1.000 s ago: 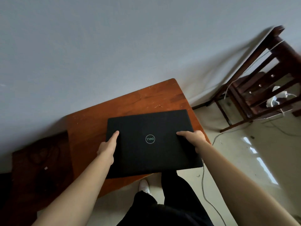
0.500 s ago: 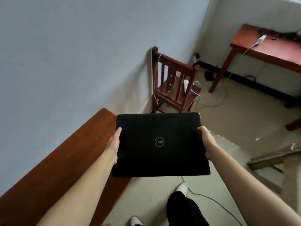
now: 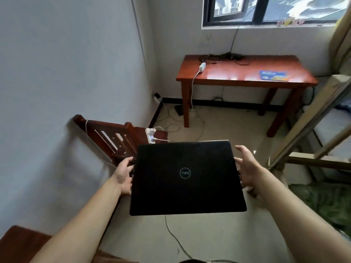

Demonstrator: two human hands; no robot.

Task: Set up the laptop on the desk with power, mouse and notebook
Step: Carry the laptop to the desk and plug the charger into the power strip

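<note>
I carry a closed black laptop [image 3: 187, 177] flat in the air over the floor, its lid logo facing up. My left hand [image 3: 124, 174] grips its left edge and my right hand [image 3: 247, 168] holds its right edge, fingers partly spread. Ahead under the window stands a red-brown wooden desk [image 3: 237, 75]. On it lie a white power adapter [image 3: 202, 66] with its cable hanging down, a tangle of dark cables [image 3: 222, 56] at the back, and a blue notebook [image 3: 274, 75] at the right. I see no mouse.
A wooden chair [image 3: 117, 137] with a white power strip [image 3: 150, 136] on its seat stands against the left wall, just beyond the laptop. Loose cables [image 3: 178, 128] lie on the floor near the desk leg. A bed frame [image 3: 313, 130] is at the right. Another wooden tabletop corner [image 3: 17, 242] shows bottom left.
I have lifted the laptop off the first table and turned right with it. The chair has swung to my left and the desk under the window now lies ahead.
</note>
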